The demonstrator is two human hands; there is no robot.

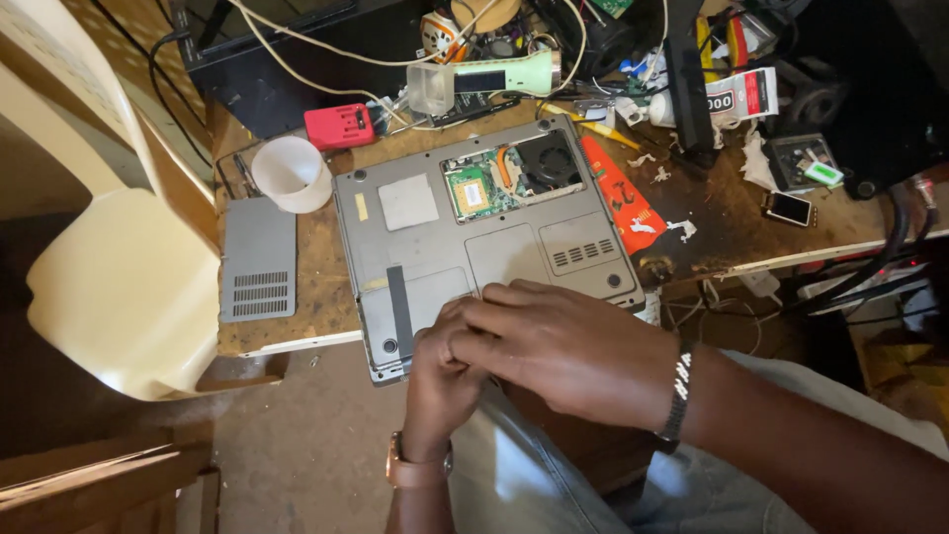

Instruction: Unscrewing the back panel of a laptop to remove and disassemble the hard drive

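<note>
Grey laptop (465, 237) lies bottom-up on worn wooden table (316, 287), fan and green circuit board exposed under an open panel. Left hand (440, 371) and right hand (563, 341) meet at the laptop's near edge, right fingers laid over the left; whatever they pinch is hidden. Beyond the hands: white cup (290, 173), red block (339, 126). Left of the left hand: detached grey vented cover (257, 259). Beyond the right hand: orange packet (618, 198).
</note>
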